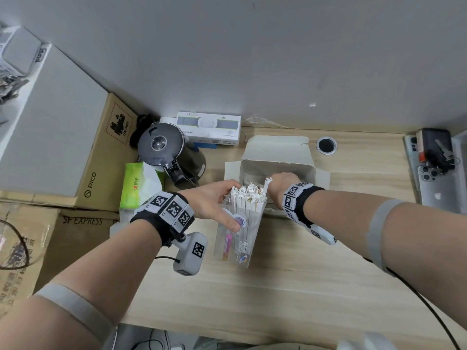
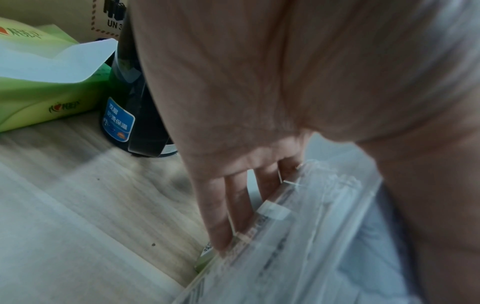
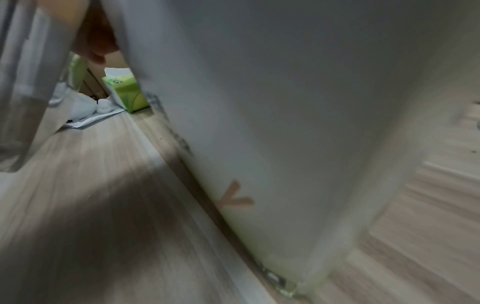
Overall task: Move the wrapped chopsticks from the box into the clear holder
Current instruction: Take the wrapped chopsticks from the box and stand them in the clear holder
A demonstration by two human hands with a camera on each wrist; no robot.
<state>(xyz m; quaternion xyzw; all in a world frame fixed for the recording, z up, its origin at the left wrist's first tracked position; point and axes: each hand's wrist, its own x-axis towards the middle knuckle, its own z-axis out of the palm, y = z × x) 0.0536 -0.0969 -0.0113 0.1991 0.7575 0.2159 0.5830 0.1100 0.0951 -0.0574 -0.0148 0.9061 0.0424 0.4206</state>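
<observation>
The clear holder (image 1: 236, 238) stands on the wooden desk, packed with several paper-wrapped chopsticks (image 1: 249, 194) standing upright. My left hand (image 1: 219, 202) grips it near the rim, thumb on the near face and fingers on the far side. In the left wrist view the fingers (image 2: 223, 216) lie along the holder (image 2: 298, 236). Just behind it is the open grey cardboard box (image 1: 278, 157). My right hand (image 1: 283, 181) reaches down into it, fingers hidden inside. One wrapped chopstick (image 1: 267, 184) sticks up beside that wrist. The right wrist view shows only the box wall (image 3: 259, 123).
A steel kettle (image 1: 164, 147) and a green tissue pack (image 1: 137, 185) stand left of the holder, with cardboard cartons (image 1: 106, 152) beyond. A white flat box (image 1: 209, 127) lies by the wall. A cable hole (image 1: 326, 145), phones and keys (image 1: 434, 157) are at the right.
</observation>
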